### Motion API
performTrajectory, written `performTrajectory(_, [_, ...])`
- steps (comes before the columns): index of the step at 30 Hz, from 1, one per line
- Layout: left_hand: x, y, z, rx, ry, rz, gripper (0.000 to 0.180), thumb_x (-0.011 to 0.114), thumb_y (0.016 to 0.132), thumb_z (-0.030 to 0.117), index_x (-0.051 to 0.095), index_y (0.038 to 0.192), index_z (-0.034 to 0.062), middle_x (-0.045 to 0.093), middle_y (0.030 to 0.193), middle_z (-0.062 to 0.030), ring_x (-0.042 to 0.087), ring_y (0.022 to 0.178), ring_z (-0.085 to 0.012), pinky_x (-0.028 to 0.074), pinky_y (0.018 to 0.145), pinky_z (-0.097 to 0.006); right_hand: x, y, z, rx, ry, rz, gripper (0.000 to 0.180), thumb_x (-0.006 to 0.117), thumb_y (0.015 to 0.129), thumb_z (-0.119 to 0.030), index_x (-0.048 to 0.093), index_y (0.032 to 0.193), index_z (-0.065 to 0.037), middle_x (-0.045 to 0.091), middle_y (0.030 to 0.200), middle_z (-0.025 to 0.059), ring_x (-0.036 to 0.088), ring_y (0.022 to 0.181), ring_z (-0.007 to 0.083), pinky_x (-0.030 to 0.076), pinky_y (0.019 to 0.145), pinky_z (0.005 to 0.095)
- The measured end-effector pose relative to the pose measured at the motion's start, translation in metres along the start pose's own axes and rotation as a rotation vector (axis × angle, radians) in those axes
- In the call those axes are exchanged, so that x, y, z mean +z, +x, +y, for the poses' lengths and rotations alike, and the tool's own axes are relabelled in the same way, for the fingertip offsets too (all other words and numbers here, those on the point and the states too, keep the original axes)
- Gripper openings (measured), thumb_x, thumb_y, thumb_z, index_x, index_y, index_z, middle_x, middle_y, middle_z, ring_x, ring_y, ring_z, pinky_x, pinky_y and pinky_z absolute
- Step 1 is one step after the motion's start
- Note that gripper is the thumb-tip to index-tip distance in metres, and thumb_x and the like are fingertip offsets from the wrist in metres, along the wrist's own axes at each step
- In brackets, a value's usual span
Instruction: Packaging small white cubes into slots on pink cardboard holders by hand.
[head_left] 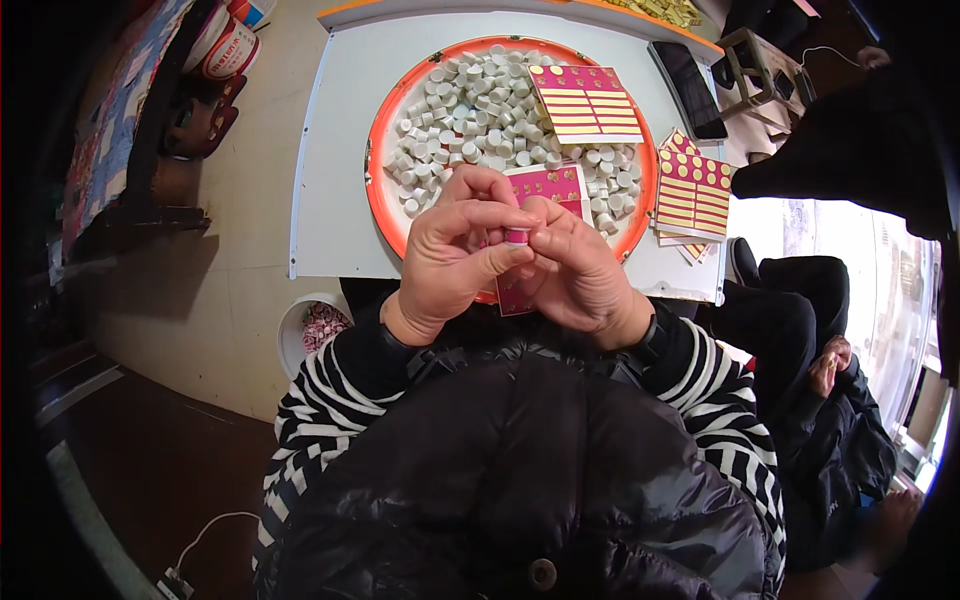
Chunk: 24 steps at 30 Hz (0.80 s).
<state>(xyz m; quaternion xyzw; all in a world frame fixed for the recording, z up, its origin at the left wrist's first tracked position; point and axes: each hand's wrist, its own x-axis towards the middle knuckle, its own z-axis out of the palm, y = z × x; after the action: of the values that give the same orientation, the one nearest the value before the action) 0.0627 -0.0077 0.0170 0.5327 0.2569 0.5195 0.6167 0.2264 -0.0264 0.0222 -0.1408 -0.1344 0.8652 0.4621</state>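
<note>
Both my hands meet over the near edge of a round tray with an orange-red rim (pixel 376 190). Between the thumb and fingertips of my left hand (pixel 440 250) is a small white cap (pixel 517 238) with a magenta band around its side. The closed fingertips of my right hand (pixel 585 275) pinch the same cap from the other side. Under and behind my hands lies a magenta sticker sheet (pixel 555 184), partly hidden by them. Many more white caps (pixel 470 110) fill the tray, and another sheet with gold stripes (pixel 590 110) rests on top of them.
The tray stands on a white table (pixel 335 150). Several sticker sheets (pixel 693 195) are stacked at its right, near a black phone (pixel 690 90). A white bucket (pixel 295 335) holding small pink-and-white pieces stands at the lower left. Another person's hands (pixel 830 365) are at the right.
</note>
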Motion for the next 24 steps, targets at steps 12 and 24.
performTrajectory(12, [-0.008,0.005,0.016,-0.505,-0.277,0.131,0.01,0.065,0.091,0.006,0.06,0.1,0.0017,0.062,0.096,-0.0026,0.059,0.085,-0.0077,0.05,0.078,-0.021,-0.006,0.0,-0.001,-0.584,-1.277,0.152,0.021,0.068,0.083,0.007,0.051,0.092,-0.003,0.057,0.103,0.0087,0.055,0.095,0.0138,0.045,0.085,0.0265])
performTrajectory(24, [-0.028,-0.008,0.017,-0.416,0.305,-0.12,0.007,0.065,0.086,0.003,0.062,0.091,0.0005,0.064,0.09,-0.0037,0.06,0.082,-0.0143,0.048,0.074,-0.027,-0.018,-0.004,-0.011,-0.34,-0.991,0.155,0.021,0.064,0.085,0.009,0.05,0.095,-0.002,0.057,0.1,0.0057,0.057,0.09,0.0115,0.047,0.083,0.0253])
